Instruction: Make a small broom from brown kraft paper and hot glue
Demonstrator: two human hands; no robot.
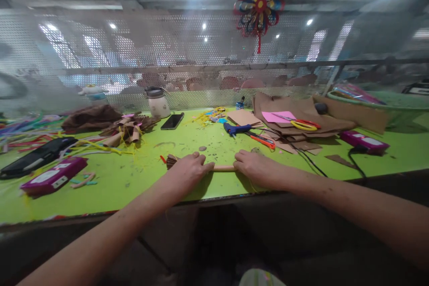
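Observation:
A thin tan stick (pixel 224 168), perhaps rolled paper, lies level along the front of the green table (pixel 140 187). Closed around its left part is my left hand (pixel 191 169), fingers curled downward. My right hand (pixel 254 167) grips the right part, so only a short middle stretch shows between the two. A brown pleated or fringed bundle (pixel 172 161) sticks out left of my left hand; whether it joins the stick is hidden. Beyond my right hand rests a blue glue gun (pixel 237 129), beside an orange utility knife (pixel 263 140).
Brown paper sheets (pixel 301 118), pink paper (pixel 278 117) and yellow-red scissors (pixel 304 125) lie at right. Purple power strips (pixel 55 175) sit at both sides. A phone (pixel 172 121), a jar (pixel 157 103) and brown paper rolls (pixel 129 129) stand farther back. A flower ornament (pixel 260 4) hangs above.

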